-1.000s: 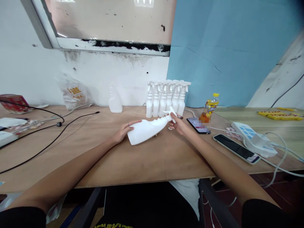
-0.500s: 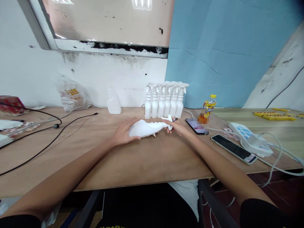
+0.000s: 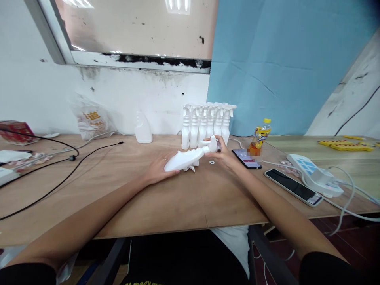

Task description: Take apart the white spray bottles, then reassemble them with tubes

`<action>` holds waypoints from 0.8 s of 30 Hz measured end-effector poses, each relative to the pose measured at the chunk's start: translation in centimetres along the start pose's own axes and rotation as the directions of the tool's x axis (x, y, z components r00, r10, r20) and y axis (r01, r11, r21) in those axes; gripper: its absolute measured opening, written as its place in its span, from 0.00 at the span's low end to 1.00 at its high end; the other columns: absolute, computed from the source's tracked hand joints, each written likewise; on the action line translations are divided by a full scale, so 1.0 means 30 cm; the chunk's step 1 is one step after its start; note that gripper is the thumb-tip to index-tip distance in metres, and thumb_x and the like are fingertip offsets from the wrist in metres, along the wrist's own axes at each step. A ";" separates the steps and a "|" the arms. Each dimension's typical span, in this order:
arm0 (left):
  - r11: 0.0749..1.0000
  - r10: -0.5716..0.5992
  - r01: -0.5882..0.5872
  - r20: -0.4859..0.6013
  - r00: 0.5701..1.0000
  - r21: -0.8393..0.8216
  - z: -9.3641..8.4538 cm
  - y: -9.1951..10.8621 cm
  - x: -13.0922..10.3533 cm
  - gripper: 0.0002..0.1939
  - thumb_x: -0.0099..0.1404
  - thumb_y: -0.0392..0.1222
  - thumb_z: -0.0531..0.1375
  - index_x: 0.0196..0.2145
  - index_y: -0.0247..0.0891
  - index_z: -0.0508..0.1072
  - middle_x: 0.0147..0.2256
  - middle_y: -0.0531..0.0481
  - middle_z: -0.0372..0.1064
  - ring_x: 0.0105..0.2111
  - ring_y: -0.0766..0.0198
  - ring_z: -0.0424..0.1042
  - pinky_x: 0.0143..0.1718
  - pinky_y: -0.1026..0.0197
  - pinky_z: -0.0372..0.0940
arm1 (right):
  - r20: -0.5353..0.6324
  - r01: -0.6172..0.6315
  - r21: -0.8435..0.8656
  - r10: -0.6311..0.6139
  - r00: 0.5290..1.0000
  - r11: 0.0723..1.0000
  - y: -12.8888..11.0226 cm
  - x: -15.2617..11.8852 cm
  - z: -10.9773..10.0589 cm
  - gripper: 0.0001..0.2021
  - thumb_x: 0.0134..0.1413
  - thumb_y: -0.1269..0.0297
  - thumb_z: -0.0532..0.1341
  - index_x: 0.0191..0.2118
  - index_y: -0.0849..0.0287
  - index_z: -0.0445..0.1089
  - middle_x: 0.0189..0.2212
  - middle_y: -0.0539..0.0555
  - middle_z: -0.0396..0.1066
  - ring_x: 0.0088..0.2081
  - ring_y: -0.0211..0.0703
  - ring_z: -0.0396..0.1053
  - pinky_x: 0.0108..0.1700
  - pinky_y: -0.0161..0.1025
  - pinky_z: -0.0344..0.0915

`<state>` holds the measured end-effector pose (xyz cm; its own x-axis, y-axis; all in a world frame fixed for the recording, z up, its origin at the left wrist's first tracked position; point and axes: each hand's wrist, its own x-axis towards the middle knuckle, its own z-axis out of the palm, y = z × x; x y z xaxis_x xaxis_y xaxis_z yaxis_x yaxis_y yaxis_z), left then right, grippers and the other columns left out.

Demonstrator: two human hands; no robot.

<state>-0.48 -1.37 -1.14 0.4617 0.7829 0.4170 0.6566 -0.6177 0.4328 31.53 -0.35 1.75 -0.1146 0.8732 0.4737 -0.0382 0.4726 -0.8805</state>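
Observation:
A white plastic spray bottle (image 3: 185,159) lies tilted on its side, its neck pointing right. My left hand (image 3: 158,168) is wrapped around the bottle's base. At the neck end, my right hand (image 3: 221,152) grips a white trigger spray head (image 3: 212,144); whether the threads are engaged cannot be seen. Another white trigger piece (image 3: 190,168) lies on the table just below the bottle, partly hidden by it. A small white ring (image 3: 211,162) rests on the wood beneath my right hand.
Several white spray bottles (image 3: 202,128) with heads stand in a row at the back. One headless bottle (image 3: 144,128) stands left of them. Two phones (image 3: 247,159), a drink bottle (image 3: 261,136) and a power strip (image 3: 314,174) are at right. Black cables (image 3: 71,174) cross the left side.
My right hand has lifted and turned around the spray head at the neck. The bottle has tilted up at the neck end. The small white ring now shows on the table.

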 end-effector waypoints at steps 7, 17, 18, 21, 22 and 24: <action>0.998 -0.036 0.035 0.022 0.999 0.047 -0.008 0.006 0.003 0.44 0.63 0.67 0.60 0.70 0.49 0.56 0.68 0.51 0.56 0.66 0.44 0.58 0.67 0.45 0.53 | -0.044 -0.155 0.301 0.176 0.983 0.941 0.053 -0.004 0.041 0.26 0.33 0.65 0.78 0.39 0.52 0.67 0.36 0.47 0.72 0.38 0.41 0.70 0.38 0.38 0.68; 0.999 -0.002 0.002 -0.002 1.000 -0.052 -0.008 0.009 0.001 0.43 0.63 0.65 0.61 0.70 0.47 0.56 0.69 0.49 0.55 0.67 0.45 0.57 0.67 0.46 0.52 | -0.024 -0.092 0.386 0.110 0.994 0.918 0.060 -0.008 0.058 0.22 0.36 0.68 0.76 0.39 0.50 0.69 0.37 0.47 0.75 0.41 0.42 0.72 0.43 0.40 0.69; 0.998 0.010 -0.011 -0.013 1.000 -0.063 -0.007 0.007 0.001 0.43 0.63 0.65 0.61 0.70 0.47 0.56 0.69 0.49 0.55 0.67 0.45 0.57 0.67 0.46 0.53 | -0.001 -0.097 0.399 0.106 0.994 0.912 0.057 -0.008 0.055 0.23 0.36 0.68 0.76 0.39 0.50 0.69 0.37 0.46 0.75 0.42 0.42 0.72 0.44 0.40 0.69; 0.997 0.028 -0.030 -0.027 0.999 -0.065 -0.001 -0.001 0.003 0.43 0.63 0.65 0.62 0.70 0.48 0.57 0.69 0.49 0.56 0.67 0.45 0.57 0.67 0.45 0.54 | 0.039 -0.141 0.392 0.137 0.990 0.909 0.046 -0.011 0.055 0.21 0.39 0.66 0.77 0.41 0.50 0.71 0.38 0.47 0.75 0.42 0.43 0.73 0.44 0.41 0.70; 0.997 0.039 -0.040 -0.024 0.999 -0.064 0.000 -0.004 0.003 0.43 0.63 0.65 0.62 0.70 0.48 0.57 0.69 0.48 0.56 0.67 0.44 0.56 0.67 0.44 0.53 | 0.036 -0.148 0.375 0.145 0.989 0.915 0.043 -0.013 0.058 0.20 0.41 0.64 0.76 0.41 0.51 0.72 0.38 0.48 0.75 0.43 0.43 0.73 0.44 0.42 0.70; 0.994 0.073 -0.074 -0.016 0.997 -0.074 -0.003 -0.010 0.003 0.42 0.64 0.64 0.61 0.70 0.47 0.57 0.69 0.48 0.55 0.67 0.44 0.56 0.67 0.44 0.53 | 0.017 -0.137 0.338 0.140 0.990 0.931 0.040 -0.017 0.066 0.16 0.44 0.61 0.75 0.40 0.52 0.74 0.40 0.50 0.76 0.44 0.44 0.73 0.46 0.43 0.71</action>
<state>-0.68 -1.12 -1.15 0.4987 0.7345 0.4603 0.5746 -0.6777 0.4589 29.58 -0.47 0.41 -0.1357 0.9285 0.3457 -0.3555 0.2800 -0.8918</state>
